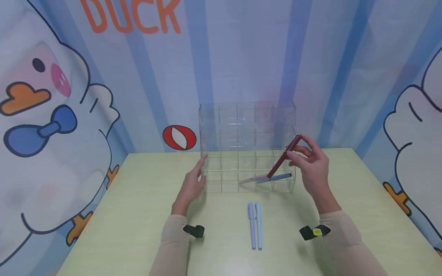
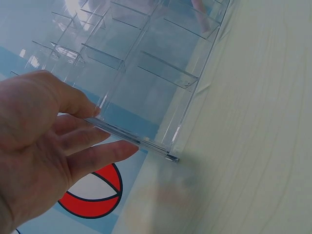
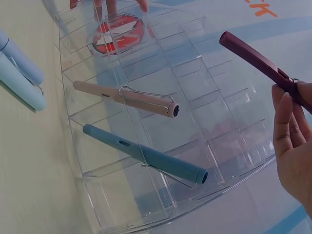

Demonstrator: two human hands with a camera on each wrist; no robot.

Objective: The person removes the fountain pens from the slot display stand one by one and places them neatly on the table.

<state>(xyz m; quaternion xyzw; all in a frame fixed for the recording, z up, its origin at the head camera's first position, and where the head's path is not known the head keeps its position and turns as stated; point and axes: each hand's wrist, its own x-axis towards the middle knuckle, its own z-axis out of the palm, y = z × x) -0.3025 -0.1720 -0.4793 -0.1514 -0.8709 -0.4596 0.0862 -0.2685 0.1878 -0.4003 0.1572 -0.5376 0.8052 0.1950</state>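
A clear acrylic rack point(image 1: 212, 171) with many small compartments stands upright on the table. My left hand point(image 1: 190, 186) grips its left side panel point(image 2: 131, 136), thumb on one face and fingers on the other. Between the thumb and fingers of my right hand point(image 1: 313, 170) is a dark red pen point(image 1: 278, 164), slanted in front of the rack's right side, its far end pointing down to the left in the head view. Two pens lie in lower compartments with ends sticking out: a pale pink pen point(image 3: 107, 92) and a blue pen point(image 3: 146, 153).
On the table point(image 1: 138, 230) in front of the rack lie a lavender pen point(image 1: 251, 226) and a light blue pen point(image 1: 259, 226), side by side. A printed duck curtain point(image 1: 241, 57) hangs right behind the rack.
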